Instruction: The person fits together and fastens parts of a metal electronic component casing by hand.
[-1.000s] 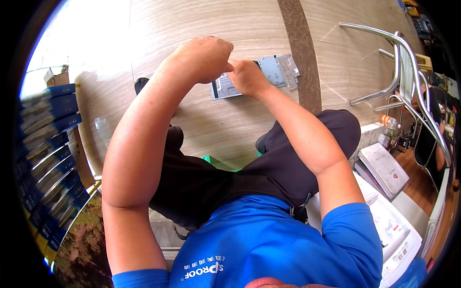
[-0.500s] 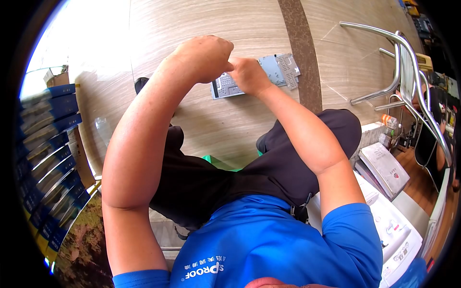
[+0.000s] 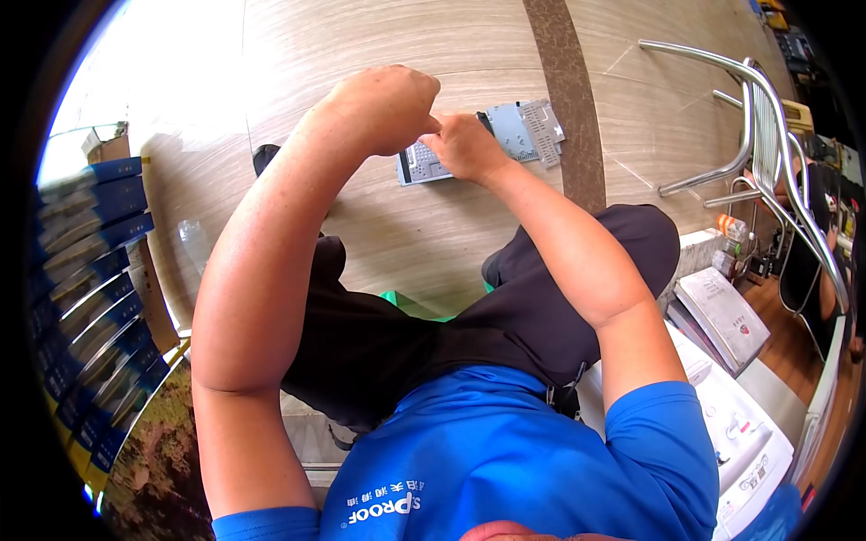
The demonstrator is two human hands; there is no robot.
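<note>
On the tiled floor in front of me lies a flat grey-blue metal chassis [image 3: 516, 128] with a perforated metal plate on its right end. A grid of small holes shows at its left end. My left hand [image 3: 388, 106] is curled closed above and beside that left end, its back towards me; what its fingers grip is hidden. My right hand [image 3: 465, 149] is over the middle of the chassis, its fingers drawn together and meeting the left hand. Anything held between the two hands is too small or covered to make out.
Blue boxes [image 3: 117, 194] are stacked at the left. A metal-framed chair [image 3: 749, 126] stands at the right. Nearer on that side are a grey-white book or folder [image 3: 722, 311] and a white printed box [image 3: 744, 442]. My knees flank the floor area.
My right hand has shifted slightly down and its fingers have moved, so a dark part of the chassis beside it now shows. My left hand is nearly unchanged.
</note>
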